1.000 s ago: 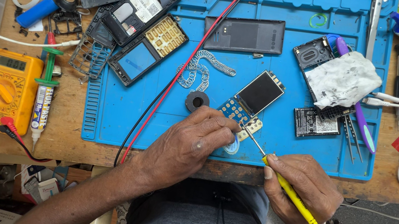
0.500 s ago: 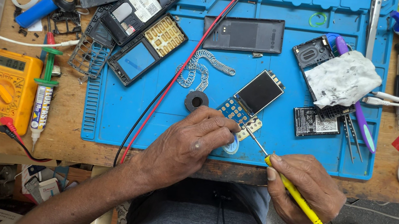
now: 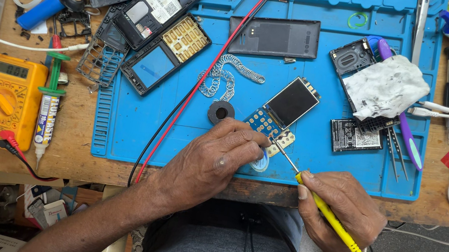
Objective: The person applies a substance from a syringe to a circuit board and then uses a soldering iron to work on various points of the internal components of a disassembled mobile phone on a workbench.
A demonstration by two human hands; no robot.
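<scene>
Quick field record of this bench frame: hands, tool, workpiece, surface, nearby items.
left hand: pressing down the lower end of the phone circuit board
right hand: gripping a yellow screwdriver, tip at the board's lower edge
workpiece: board with small dark screen, keypad contacts exposed
surface: blue repair mat on wooden bench
nearby: yellow multimeter, solder coil, black back cover, white cloth
</scene>
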